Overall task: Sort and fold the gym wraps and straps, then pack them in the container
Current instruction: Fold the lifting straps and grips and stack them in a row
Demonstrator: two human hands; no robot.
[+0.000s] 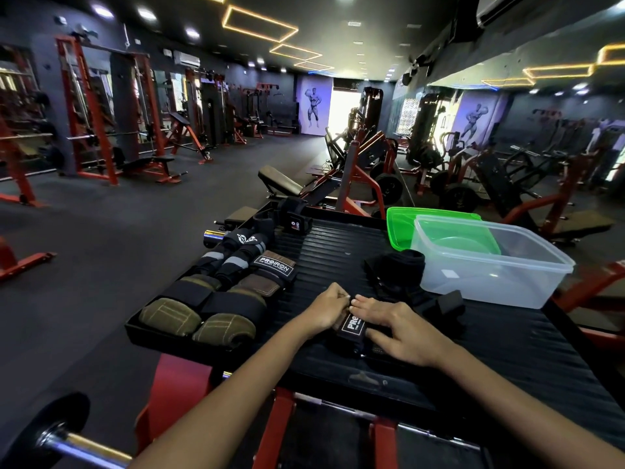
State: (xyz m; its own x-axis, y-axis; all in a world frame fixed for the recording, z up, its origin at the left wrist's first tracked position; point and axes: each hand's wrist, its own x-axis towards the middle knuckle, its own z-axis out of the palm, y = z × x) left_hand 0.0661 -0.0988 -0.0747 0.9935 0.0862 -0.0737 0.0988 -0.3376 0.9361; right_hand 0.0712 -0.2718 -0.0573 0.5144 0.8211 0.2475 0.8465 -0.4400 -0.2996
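A black strap with a white PROIRON label lies on the ribbed black platform. My left hand pinches its far end with curled fingers. My right hand lies flat over the strap, fingers spread and pressing it down. Folded wraps sit in rows at the platform's left: two olive rolls, grey-striped black wraps, a brown PROIRON strap. A loose black wrap lies beside the clear plastic container, which looks to hold nothing.
A green lid leans behind the container. More black wraps sit at the platform's far left edge. A barbell end juts out at lower left. Red gym machines and benches surround the platform.
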